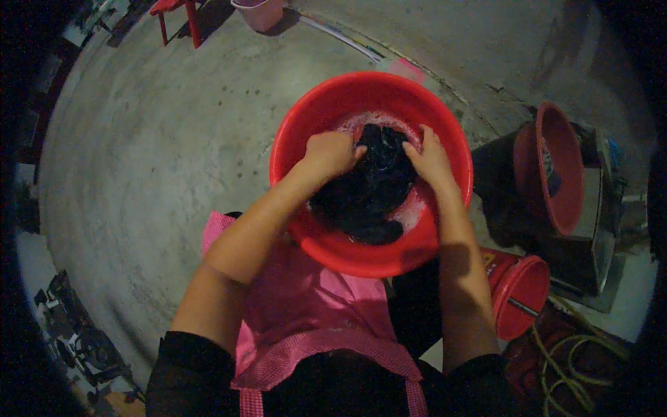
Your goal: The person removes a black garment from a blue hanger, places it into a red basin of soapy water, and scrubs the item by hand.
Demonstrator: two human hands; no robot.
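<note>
A round red plastic basin (297,125) stands on the floor before me. Bunched in it is a dark wet cloth or garment (365,193), with sudsy water (414,211) around its edges. My left hand (333,151) is closed on the cloth's upper left side, its thumb pressed against the fabric. On the other side my right hand (431,155) touches the cloth's upper right edge with its thumb; its fingers are spread near the basin's inner wall. How firmly the right hand grips is hard to tell. A pink apron (312,302) covers my lap below the rim.
At right, a reddish basin (565,172) holding some cloth rests on a box-like stand. A red bucket (521,297) sits close by my right forearm, near a coiled yellowish hose (560,370). Farther off are a pink bucket (263,15) and a red stool (177,10).
</note>
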